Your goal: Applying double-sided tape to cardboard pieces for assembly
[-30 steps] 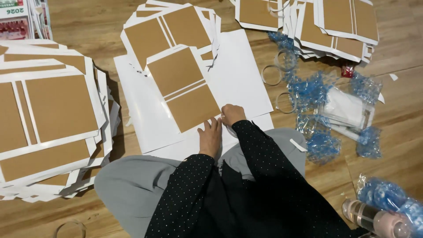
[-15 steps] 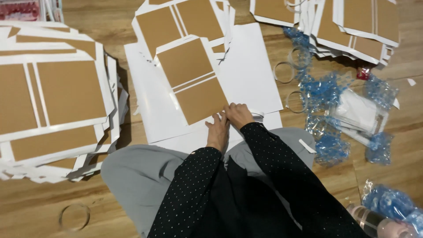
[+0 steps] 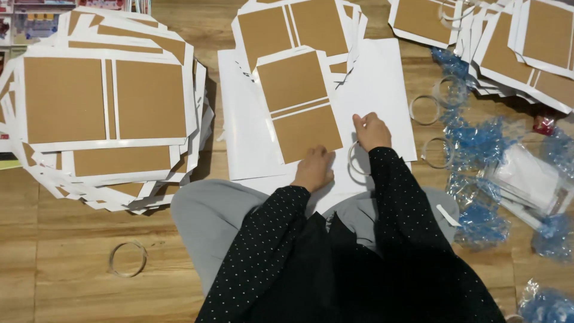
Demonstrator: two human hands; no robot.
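Brown card (image 3: 299, 104) lies just ahead-left of our left hand (image 3: 314, 169), which presses its near edge, long axis running away; right hand (image 3: 372, 130) grips a tape ring (image 3: 354, 160).

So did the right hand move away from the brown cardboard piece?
Yes. The right hand has shifted rightward off the brown cardboard piece onto the bare white sheet; the left hand is at its corner.
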